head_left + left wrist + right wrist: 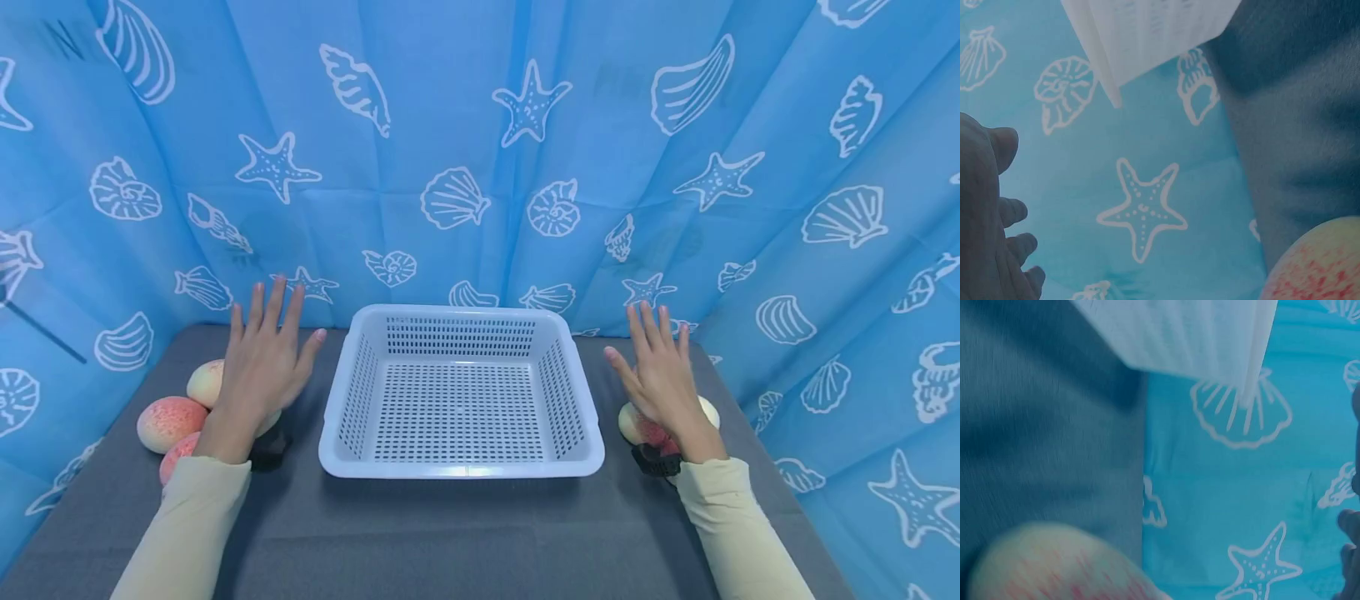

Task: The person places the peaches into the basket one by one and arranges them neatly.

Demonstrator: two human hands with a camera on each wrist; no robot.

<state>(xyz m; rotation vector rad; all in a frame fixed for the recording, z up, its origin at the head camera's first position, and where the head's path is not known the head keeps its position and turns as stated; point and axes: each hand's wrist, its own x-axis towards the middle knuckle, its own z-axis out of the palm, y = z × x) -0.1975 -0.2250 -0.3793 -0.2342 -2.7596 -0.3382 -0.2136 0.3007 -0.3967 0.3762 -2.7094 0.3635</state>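
The left hand (264, 375) is spread, thumb out, above the peaches (171, 423) on the left of the bench (465, 542). The right hand (662, 379), likewise spread and holding nothing, is above more peaches (632, 423) on the right. Between the hands sits a white basket (461, 471), near the blue curtain (450, 108) on the far side.

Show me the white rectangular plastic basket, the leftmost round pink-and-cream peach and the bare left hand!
White basket (461, 470): head view, on its front rim.
Leftmost peach (170, 424): head view, on its fuzzy-looking pink side.
Left hand (262, 368): head view, on its back.
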